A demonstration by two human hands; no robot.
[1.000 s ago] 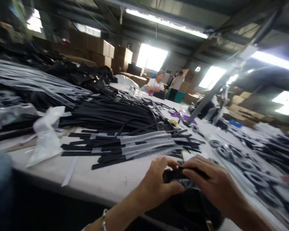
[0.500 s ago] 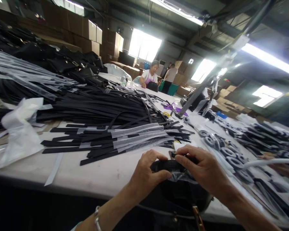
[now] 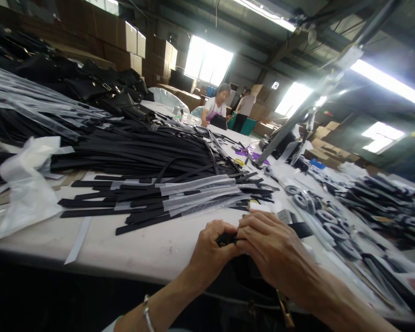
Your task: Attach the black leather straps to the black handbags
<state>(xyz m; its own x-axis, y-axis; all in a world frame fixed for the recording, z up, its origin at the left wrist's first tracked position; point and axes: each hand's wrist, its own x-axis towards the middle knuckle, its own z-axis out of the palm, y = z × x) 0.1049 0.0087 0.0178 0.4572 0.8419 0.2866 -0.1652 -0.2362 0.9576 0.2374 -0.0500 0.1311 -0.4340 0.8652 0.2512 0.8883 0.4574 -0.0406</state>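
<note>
My left hand [image 3: 212, 251] and my right hand [image 3: 275, 249] meet at the near edge of the white table [image 3: 152, 249]. Both pinch a black strap [image 3: 297, 229], whose free end runs out to the right past my right hand. Below the hands a black bag [image 3: 252, 281] hangs off the table edge, with a gold metal fitting [image 3: 283, 309] showing at its side. My left wrist wears a silver bracelet [image 3: 148, 313].
A fan of black straps in clear sleeves [image 3: 180, 196] lies just beyond my hands, with a bigger heap [image 3: 131, 154] behind. Rolled straps [image 3: 318, 214] line the right. A crumpled plastic bag [image 3: 27, 184] sits left. Two people [image 3: 216, 108] work at the far end, near cardboard boxes [image 3: 131, 44].
My hands have drawn closer together until they touch, and the strap end now sticks out to the right. The clear plastic seen under my fingers earlier is out of sight.
</note>
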